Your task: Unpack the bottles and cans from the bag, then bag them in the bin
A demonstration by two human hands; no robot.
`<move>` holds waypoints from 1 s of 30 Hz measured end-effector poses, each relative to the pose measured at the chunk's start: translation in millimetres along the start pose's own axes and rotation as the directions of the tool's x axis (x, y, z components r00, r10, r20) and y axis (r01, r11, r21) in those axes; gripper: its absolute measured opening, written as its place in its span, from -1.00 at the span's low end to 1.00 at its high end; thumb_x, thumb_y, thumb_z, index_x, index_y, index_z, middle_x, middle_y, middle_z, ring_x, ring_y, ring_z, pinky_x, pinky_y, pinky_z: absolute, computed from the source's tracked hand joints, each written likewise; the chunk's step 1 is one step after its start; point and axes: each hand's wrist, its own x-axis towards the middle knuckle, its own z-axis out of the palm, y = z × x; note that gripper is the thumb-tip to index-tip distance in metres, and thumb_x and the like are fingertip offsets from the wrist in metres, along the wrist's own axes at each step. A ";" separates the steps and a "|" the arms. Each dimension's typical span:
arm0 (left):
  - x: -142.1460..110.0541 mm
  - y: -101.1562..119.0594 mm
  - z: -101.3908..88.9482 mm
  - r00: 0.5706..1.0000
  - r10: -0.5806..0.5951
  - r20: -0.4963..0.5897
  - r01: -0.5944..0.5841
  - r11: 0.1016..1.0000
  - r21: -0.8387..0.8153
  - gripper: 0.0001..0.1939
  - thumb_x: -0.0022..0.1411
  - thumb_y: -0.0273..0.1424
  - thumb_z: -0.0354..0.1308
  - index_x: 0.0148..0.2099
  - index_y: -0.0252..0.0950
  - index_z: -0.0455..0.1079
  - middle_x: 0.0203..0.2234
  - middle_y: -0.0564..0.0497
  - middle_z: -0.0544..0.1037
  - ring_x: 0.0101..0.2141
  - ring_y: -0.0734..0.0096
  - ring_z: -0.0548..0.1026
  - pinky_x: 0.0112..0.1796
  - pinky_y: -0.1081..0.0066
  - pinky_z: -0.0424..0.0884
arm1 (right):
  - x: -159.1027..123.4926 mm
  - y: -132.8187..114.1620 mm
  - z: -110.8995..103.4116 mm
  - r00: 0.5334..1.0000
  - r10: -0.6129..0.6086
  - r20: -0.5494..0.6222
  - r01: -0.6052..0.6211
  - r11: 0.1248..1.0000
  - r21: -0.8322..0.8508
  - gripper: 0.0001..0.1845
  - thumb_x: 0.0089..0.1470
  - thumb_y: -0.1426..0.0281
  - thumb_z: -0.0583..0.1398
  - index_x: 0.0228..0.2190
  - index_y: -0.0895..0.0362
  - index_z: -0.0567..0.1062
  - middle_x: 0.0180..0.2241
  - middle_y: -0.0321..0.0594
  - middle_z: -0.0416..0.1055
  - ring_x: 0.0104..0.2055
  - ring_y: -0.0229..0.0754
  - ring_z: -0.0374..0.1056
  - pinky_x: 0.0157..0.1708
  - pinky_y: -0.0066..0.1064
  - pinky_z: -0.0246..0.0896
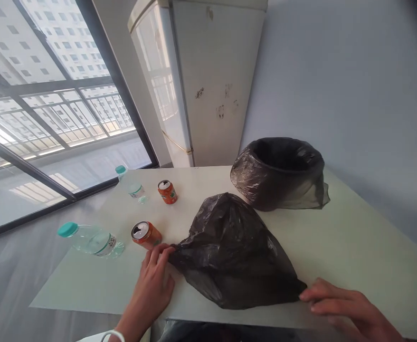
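Note:
A puffed-up black plastic bag (233,251) lies on the table in front of me. My left hand (155,280) has its fingertips closed on the bag's gathered left end, close to the nearer orange can (147,234). At the opposite side, my right hand (347,306) pinches the bag's right corner between its fingertips, with the thumb partly hidden. Behind the bag stands a round bin (278,190) lined with another dark bag, which is folded over its rim.
Two clear bottles with teal caps, a nearer bottle (92,240) and a farther bottle (132,185), stand at the left. A second orange can (167,192) is beside the farther one. A white fridge (212,85) rises beyond the table (358,242); a wall (354,95) borders its right side.

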 end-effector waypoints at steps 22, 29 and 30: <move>18.2 26.8 62.8 0.987 0.105 0.122 -0.112 0.992 0.051 -0.22 0.14 -0.72 -0.06 0.40 -0.24 0.25 0.43 -0.13 0.21 0.46 0.05 0.06 0.38 -0.18 0.11 | 109.5 -52.6 22.3 0.850 0.266 -0.454 -0.300 0.954 -0.001 -0.59 0.24 0.02 0.21 -0.24 0.06 0.67 -0.29 -0.16 0.64 -0.42 -0.16 0.49 -0.38 -0.39 0.42; 21.8 34.4 39.1 0.993 0.096 0.070 -0.096 0.995 -0.009 -0.27 0.16 -0.71 -0.07 0.34 -0.20 0.31 0.41 -0.09 0.24 0.44 0.11 0.11 0.39 -0.13 0.13 | 198.3 -45.2 33.5 0.874 0.154 -0.462 -0.270 0.943 -0.196 -0.66 0.23 0.21 0.19 -0.18 0.13 0.69 -0.27 -0.10 0.65 -0.43 -0.13 0.47 -0.22 -0.28 0.38; 21.1 35.9 36.3 0.993 0.098 0.063 -0.097 0.995 -0.019 -0.30 0.17 -0.70 -0.07 0.32 -0.20 0.33 0.40 -0.09 0.26 0.43 0.12 0.13 0.39 -0.12 0.14 | 207.5 -45.1 34.4 0.888 0.181 -0.423 -0.289 0.935 -0.207 -0.69 0.19 0.24 0.23 -0.17 0.12 0.69 -0.22 -0.10 0.66 -0.34 -0.08 0.53 -0.17 -0.26 0.39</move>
